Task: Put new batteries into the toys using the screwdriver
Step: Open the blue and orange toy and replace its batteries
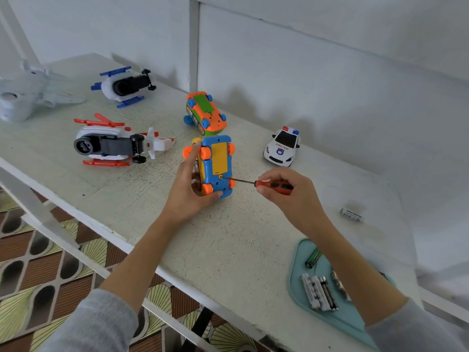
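Head view: blue plastic toy car with orange wheels (215, 166), turned underside up at mid-table and clamped at its side by the left hand (189, 191). Red-and-black-handled screwdriver (261, 183) pinched in the closed fingers of the right hand (286, 191), tip seated at the screw just below the yellow battery cover (219, 158). Cover in place, not yet lifted; whether loosening or tightening, impossible to tell. Spare cells on the pale teal tray (299, 280) at near right; one loose white battery (351, 215) apart on the white painted table (228, 250). Orange-and-green toy car (205, 113), two helicopters and white police car (283, 146) beyond, status unknown; task judged early to midway.
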Demonstrator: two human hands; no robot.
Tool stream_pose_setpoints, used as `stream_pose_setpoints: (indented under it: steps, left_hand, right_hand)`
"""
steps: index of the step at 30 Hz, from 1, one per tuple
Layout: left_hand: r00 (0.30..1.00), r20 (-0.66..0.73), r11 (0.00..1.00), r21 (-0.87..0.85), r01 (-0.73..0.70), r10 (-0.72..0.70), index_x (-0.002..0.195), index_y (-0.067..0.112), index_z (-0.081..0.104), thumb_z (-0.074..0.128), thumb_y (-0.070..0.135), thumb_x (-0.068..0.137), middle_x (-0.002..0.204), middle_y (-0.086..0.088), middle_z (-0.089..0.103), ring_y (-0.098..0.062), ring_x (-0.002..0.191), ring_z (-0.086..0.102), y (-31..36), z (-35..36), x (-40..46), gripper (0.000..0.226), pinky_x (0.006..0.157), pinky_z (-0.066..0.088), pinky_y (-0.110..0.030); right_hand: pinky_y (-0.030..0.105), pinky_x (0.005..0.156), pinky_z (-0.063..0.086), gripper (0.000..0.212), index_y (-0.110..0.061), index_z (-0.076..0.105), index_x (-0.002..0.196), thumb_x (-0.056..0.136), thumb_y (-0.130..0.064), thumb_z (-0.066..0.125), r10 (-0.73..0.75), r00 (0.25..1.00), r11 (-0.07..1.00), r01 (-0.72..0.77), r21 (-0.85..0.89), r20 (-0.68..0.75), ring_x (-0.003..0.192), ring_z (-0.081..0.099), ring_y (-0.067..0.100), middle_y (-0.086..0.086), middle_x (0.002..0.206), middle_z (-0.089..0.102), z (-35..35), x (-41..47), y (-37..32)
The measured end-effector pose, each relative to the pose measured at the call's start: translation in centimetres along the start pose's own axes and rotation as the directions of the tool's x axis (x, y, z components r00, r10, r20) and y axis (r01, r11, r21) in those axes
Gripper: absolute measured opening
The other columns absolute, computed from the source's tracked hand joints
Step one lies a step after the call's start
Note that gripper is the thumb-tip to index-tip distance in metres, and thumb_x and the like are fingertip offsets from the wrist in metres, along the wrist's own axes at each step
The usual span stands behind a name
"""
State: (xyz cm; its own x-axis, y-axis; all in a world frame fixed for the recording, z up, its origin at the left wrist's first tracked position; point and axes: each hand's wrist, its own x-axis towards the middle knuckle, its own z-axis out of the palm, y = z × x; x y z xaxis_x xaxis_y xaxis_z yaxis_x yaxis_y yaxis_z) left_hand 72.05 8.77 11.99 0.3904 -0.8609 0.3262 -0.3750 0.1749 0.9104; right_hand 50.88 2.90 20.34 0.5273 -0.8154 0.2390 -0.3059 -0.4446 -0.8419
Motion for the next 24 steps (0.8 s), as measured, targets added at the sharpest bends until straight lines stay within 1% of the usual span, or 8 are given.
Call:
stream_pose_setpoints:
  steps: [3, 5, 12, 16, 18, 20, 22, 24]
  left_hand:
    - [1.0, -0.025, 1.0, 0.007, 0.008, -0.008, 0.142, 0.052, 0.013, 0.08, 0.013, 0.067, 0.13, 0.02, 0.038, -0.024, 0.121, 0.048, -0.1, 0.0, 0.1, 0.107, 0.095, 0.05, -0.045]
    - [1.0, -0.029, 0.999, 0.03, 0.013, -0.012, 0.142, 0.049, 0.015, 0.08, 0.01, 0.067, 0.125, 0.022, 0.037, -0.024, 0.118, 0.049, -0.1, 0.0, 0.1, 0.107, 0.094, 0.05, -0.046]
    - [1.0, -0.021, 0.999, 0.047, 0.009, -0.008, 0.15, 0.033, 0.021, 0.08, 0.012, 0.066, 0.122, 0.025, 0.036, -0.02, 0.116, 0.048, -0.3, 0.1, 0.2, 0.105, 0.092, 0.051, -0.046]
    - [0.999, -0.033, 0.999, 0.036, 0.027, -0.026, 0.15, 0.035, 0.018, 0.08, 0.003, 0.07, 0.123, 0.022, 0.038, -0.022, 0.117, 0.049, -0.4, 0.0, 0.2, 0.107, 0.093, 0.051, -0.047]
    - [0.999, -0.041, 0.999, 0.028, 0.037, -0.036, 0.149, 0.039, 0.016, 0.08, 0.004, 0.071, 0.126, 0.022, 0.038, -0.022, 0.119, 0.049, -0.5, 0.0, 0.3, 0.108, 0.095, 0.05, -0.047]
    - [0.999, -0.039, 0.999, 0.038, 0.032, -0.03, 0.151, 0.035, 0.016, 0.081, 0.004, 0.071, 0.126, 0.024, 0.037, -0.022, 0.12, 0.048, -0.6, 0.0, 0.3, 0.107, 0.094, 0.05, -0.046]
    - [0.999, -0.033, 0.999, 0.039, 0.027, -0.026, 0.151, 0.035, 0.016, 0.081, 0.005, 0.07, 0.126, 0.02, 0.039, -0.021, 0.12, 0.048, -0.6, 0.1, 0.3, 0.108, 0.094, 0.05, -0.047]
    - [0.998, -0.041, 0.999, 0.022, 0.044, -0.043, 0.15, 0.04, 0.015, 0.081, 0.007, 0.071, 0.132, 0.009, 0.041, -0.022, 0.12, 0.05, -0.7, 0.0, 0.3, 0.108, 0.094, 0.051, -0.045]
  right_hand:
    - [0.011, 0.045, 0.037, 0.036, -0.008, 0.06, 0.093, 0.091, -0.041, 0.047, 0.126, 0.992, 0.986, -0.125, -0.111, 0.008, 0.041, 0.047, 0.003, -0.001, 0.053, 0.055, 0.4, 0.2, 0.0]
    - [0.009, 0.042, 0.034, 0.048, 0.0, 0.061, 0.082, 0.095, -0.04, 0.039, 0.187, 0.982, 0.975, -0.186, -0.119, 0.002, 0.033, 0.041, 0.003, -0.005, 0.042, 0.05, 0.3, 0.6, -0.1]
    - [0.009, 0.06, 0.04, 0.005, -0.008, 0.065, 0.079, 0.08, -0.011, 0.069, -0.119, 0.992, 0.969, 0.125, -0.213, 0.042, 0.065, 0.05, 0.001, -0.006, 0.075, 0.058, -0.7, 1.9, -1.8]
    - [0.012, 0.071, 0.043, 0.018, -0.009, 0.068, 0.087, 0.072, 0.002, 0.072, -0.279, 0.953, 0.91, 0.302, -0.284, 0.119, 0.076, 0.052, 0.005, -0.004, 0.088, 0.053, -0.8, 2.3, -1.3]
    - [0.016, 0.067, 0.048, 0.022, -0.01, 0.062, 0.102, 0.081, -0.013, 0.068, -0.201, 0.974, 0.926, 0.223, -0.304, 0.101, 0.075, 0.055, 0.008, 0.003, 0.091, 0.056, -0.7, 2.1, -1.4]
    - [0.02, 0.054, 0.044, 0.026, -0.004, 0.059, 0.097, 0.091, -0.029, 0.053, -0.062, 0.995, 0.941, 0.084, -0.327, 0.078, 0.054, 0.05, 0.006, 0.008, 0.074, 0.058, -0.6, 2.0, -1.4]
    - [0.023, 0.051, 0.04, 0.031, 0.0, 0.062, 0.083, 0.093, -0.027, 0.05, -0.066, 0.996, 0.922, 0.081, -0.378, 0.054, 0.047, 0.044, 0.006, 0.001, 0.06, 0.054, -0.5, 1.9, -1.1]
    - [0.015, 0.053, 0.038, 0.017, -0.004, 0.066, 0.081, 0.087, -0.019, 0.061, -0.134, 0.99, 0.934, 0.137, -0.33, 0.033, 0.053, 0.047, 0.005, -0.008, 0.063, 0.054, -0.5, 1.7, -1.3]
